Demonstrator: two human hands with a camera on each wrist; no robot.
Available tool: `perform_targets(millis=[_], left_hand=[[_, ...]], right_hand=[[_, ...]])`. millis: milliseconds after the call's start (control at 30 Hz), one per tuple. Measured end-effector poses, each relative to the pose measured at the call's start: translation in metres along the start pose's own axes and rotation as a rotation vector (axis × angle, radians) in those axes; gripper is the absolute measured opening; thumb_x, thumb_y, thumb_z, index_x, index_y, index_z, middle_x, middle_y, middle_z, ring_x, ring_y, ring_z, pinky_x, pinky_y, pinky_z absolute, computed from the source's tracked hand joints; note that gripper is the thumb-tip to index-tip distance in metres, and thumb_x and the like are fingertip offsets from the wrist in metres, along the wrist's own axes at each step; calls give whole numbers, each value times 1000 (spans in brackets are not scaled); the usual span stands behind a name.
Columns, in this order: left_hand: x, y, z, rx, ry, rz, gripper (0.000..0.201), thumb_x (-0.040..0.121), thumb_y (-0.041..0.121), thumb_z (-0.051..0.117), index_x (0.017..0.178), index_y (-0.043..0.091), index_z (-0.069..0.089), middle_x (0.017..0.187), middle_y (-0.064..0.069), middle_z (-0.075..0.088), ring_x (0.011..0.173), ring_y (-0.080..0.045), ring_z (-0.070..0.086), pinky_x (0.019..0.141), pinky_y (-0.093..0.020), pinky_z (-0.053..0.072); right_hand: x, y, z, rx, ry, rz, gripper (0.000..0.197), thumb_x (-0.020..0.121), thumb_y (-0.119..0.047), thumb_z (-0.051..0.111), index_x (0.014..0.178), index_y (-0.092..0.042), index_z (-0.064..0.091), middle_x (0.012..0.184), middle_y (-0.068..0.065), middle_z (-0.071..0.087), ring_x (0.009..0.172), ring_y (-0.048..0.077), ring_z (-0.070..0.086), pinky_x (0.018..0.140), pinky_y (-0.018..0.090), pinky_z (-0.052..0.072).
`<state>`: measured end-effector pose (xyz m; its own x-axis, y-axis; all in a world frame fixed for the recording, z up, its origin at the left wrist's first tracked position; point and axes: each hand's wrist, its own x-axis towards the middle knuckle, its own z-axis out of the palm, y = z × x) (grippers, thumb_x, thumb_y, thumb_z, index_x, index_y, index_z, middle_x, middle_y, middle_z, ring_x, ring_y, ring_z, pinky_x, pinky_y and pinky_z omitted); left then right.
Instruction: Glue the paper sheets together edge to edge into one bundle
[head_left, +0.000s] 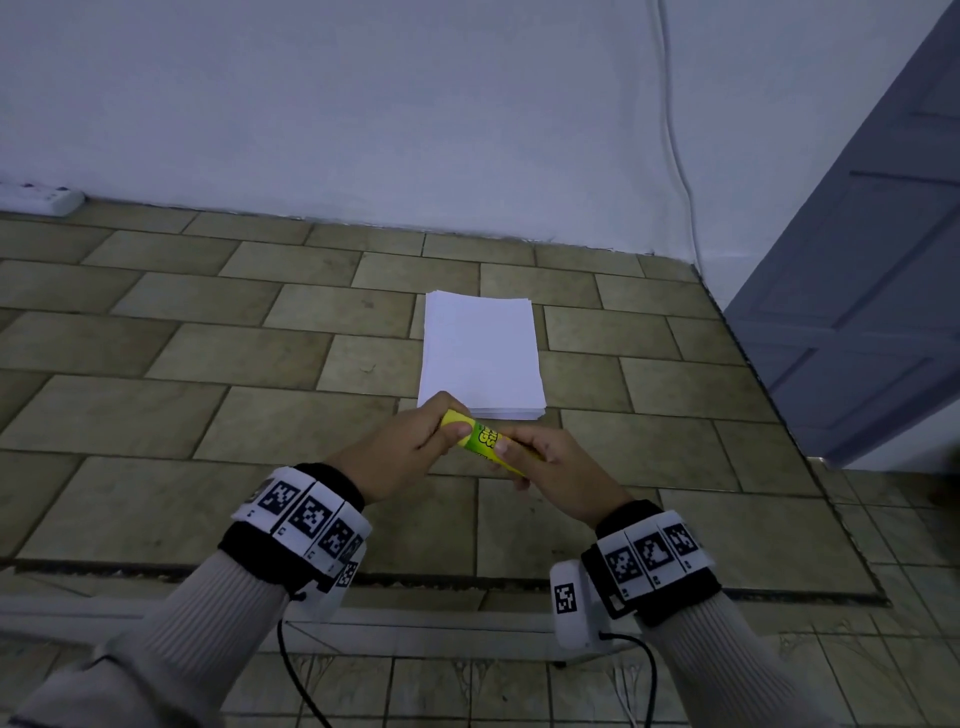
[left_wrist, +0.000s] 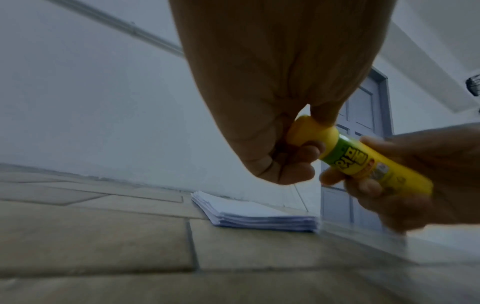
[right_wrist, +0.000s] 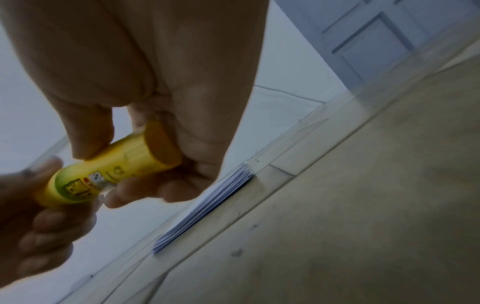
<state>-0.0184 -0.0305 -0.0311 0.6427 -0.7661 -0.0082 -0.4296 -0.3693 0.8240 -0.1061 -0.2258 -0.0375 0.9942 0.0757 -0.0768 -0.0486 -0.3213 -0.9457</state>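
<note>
Both hands grip a yellow glue stick (head_left: 483, 440) above the tiled floor (head_left: 156, 415): the left hand (head_left: 400, 452) pinching its cap end, the right hand (head_left: 561, 467) wrapped round the barrel, just before a paper stack (head_left: 480, 353).

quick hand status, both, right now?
Left hand: closed, fingers curled round the cap end of the glue stick.
Right hand: closed, grip on the body of the same glue stick.
</note>
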Motion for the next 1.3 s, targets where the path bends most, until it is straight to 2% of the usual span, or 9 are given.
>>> perform_targets(millis=[100,233,333,467,667,900,1000,1133,1300], left_hand=[[4,8,-4,20,33,-9,25,103,33,42,119,19,54,73,9,49,60,-1,45,58,-16,35],[6,16,-5,54,48,-99,41,97,40,49,135,23,47,86,6,55,69,2,50,63,-13,39],[-2,7,-7,169,77,-211,53,96,47,50,142,22,41,117,2,58,103,-9,55,86,-24,45],[-18,-7,-8,410,102,-351,56,97,46,48,144,18,38,144,-2,43,129,-19,41,106,-34,37],[-37,-19,12,532,98,-452,57,97,51,46,144,19,39,152,-3,33,139,-21,30,112,-41,31],[-42,-36,28,610,222,-403,52,97,47,47,141,20,41,159,-6,21,149,-22,9,120,-44,13],[-42,-42,31,599,286,-375,53,96,49,45,139,18,45,158,-7,26,149,-23,13,120,-47,13],[-45,-48,37,595,339,-342,75,84,63,19,135,18,51,154,-7,36,147,-24,20,118,-52,12],[-47,-52,40,573,354,-322,74,86,62,20,136,18,51,154,-5,36,147,-21,20,120,-49,5]], right_hand=[[-1,-5,1,-155,-30,-45,16,97,-17,54,101,-6,65,72,-3,57,59,-2,50,57,10,35],[-5,-4,-2,-237,84,-54,14,90,-18,65,101,-8,66,87,1,67,70,3,56,64,12,41],[-11,6,-6,-277,317,-28,14,87,-24,69,99,-20,63,86,-13,64,72,2,58,66,15,44],[-25,16,-9,-230,539,-28,16,84,-20,72,96,-21,61,84,-13,64,69,0,59,60,8,43],[-38,26,-3,-151,616,39,18,86,-17,70,95,-25,58,86,-17,61,73,-1,58,60,5,42],[-35,46,10,-144,705,-4,20,86,-18,70,97,-28,57,87,-11,63,79,7,60,64,5,42],[-32,50,14,-133,727,-28,22,86,-16,70,102,-24,57,92,-6,64,83,4,60,68,3,42],[-31,53,18,-142,694,-55,35,82,-10,73,107,-23,53,97,-6,63,90,3,61,76,3,44],[-32,53,18,-210,683,-40,36,82,-7,73,112,-13,55,97,-4,62,87,5,59,75,-1,41]])
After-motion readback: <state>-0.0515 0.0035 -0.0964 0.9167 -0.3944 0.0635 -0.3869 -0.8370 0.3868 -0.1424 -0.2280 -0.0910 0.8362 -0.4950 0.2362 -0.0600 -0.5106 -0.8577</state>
